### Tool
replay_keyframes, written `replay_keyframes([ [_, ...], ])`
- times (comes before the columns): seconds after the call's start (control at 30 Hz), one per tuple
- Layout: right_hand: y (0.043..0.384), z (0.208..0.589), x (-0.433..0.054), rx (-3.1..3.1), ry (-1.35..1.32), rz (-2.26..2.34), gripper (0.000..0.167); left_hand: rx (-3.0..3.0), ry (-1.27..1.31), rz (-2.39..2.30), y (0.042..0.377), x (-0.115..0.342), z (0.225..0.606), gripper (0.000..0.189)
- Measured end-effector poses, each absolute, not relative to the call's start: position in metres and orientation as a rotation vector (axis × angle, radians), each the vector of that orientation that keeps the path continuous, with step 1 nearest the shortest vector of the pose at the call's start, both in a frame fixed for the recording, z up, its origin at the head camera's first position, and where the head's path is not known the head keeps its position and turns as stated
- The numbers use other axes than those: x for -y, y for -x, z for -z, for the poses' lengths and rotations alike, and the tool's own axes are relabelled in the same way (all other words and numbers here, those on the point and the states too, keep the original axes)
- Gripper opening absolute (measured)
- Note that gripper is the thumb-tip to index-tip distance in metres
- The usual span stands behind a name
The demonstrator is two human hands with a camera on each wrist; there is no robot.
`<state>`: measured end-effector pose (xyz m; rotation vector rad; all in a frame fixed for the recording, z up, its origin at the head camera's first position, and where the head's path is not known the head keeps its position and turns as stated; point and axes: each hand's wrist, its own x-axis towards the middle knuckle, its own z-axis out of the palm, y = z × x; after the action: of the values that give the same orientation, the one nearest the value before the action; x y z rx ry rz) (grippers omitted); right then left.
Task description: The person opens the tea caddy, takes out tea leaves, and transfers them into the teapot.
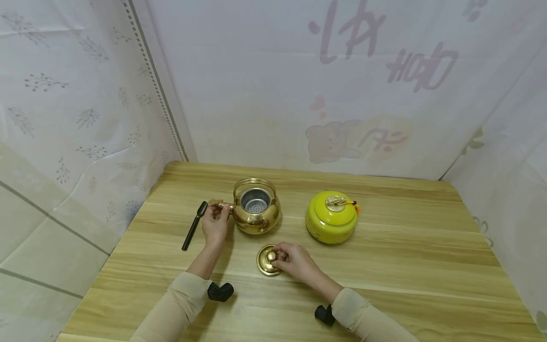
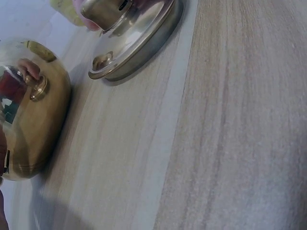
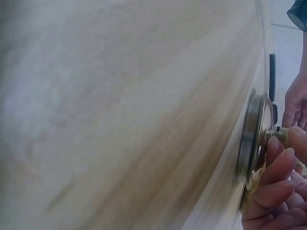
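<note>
A shiny gold teapot [image 1: 258,221] stands on the table with its top uncovered, showing a perforated metal strainer [image 1: 255,204] inside. My left hand [image 1: 215,228] grips the side handle of this pot with thumb and fingers. In front of the pot, the round gold lid [image 1: 263,262] lies knob up. Its knob is pinched between the thumb and fingers of my right hand [image 1: 297,261]. The right wrist view shows those fingers close around the knob and the lid [image 3: 254,139] flat on the wood. In the left wrist view the pot's side [image 2: 41,115] shows at the left.
To the right of the pot stands a glossy yellow lidded jar [image 1: 331,225] with a gold ornament and a tassel on top. A dark long-handled scoop [image 1: 193,230] lies left of my left hand. Patterned curtains [image 1: 256,95] hang behind the wooden table [image 1: 410,256].
</note>
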<state>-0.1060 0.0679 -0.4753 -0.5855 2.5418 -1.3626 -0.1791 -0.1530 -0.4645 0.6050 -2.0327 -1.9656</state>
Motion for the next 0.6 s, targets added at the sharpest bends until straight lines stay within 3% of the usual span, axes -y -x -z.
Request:
replay_keyframes([
  [0.6,0.099,0.461,-0.094,-2.543,0.535,1.427,0.033,2.03,-0.53,2.077,0.172,0.16,0.466,0.05],
])
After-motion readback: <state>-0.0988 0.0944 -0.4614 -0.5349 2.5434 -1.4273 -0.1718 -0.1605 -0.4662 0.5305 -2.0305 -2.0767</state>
